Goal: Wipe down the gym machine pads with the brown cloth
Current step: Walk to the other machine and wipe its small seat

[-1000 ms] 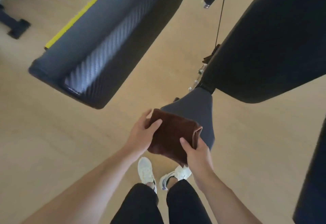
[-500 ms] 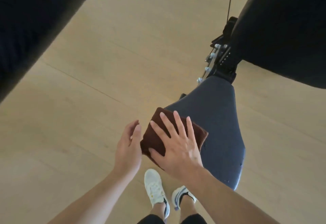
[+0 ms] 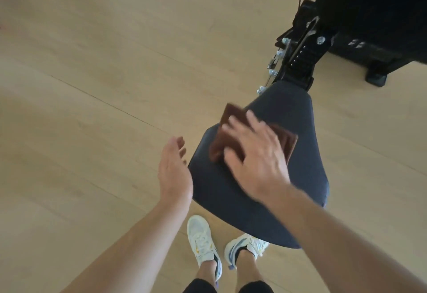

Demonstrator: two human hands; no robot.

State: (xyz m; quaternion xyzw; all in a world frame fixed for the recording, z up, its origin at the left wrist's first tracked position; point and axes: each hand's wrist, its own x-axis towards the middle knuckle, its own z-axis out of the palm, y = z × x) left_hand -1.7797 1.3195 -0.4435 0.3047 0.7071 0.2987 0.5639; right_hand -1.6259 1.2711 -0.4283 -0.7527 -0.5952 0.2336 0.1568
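Right on the seat pad [image 3: 265, 200] lies one brown cloth [image 3: 290, 142], folded into a thick soft square with its layered edges showing along the far right side. It sits on the upper middle of the pad, one corner reaching the pad's left edge. The right hand [image 3: 256, 161] lies flat on top of it, fingers [image 3: 254, 119] straight and spread, palm down, pressing the cloth onto the pad; the hand is blurred, so I cannot tell how hard it bears. The left hand [image 3: 173, 172] hovers just beside the pad's left edge, holding nothing, fingers straight and close together, the thumb side turned up.

That makes two hands, one cloth and one pad fully in view. The pad is dark blue-grey, smooth and slightly sheened, narrow at the far end and widening to a rounded near end. Bare pad lies below and to the right of the cloth. At the narrow end it meets a black metal bracket [image 3: 300, 62] with a row of small holes and several silver bolts. A second large black padded shape [image 3: 374, 4] fills the top right corner, its edges dark and hard to read.

Below the pad's near end stand two white sneakers [image 3: 203, 244] on a pale wood plank floor [image 3: 104, 73], which runs wide to the left.
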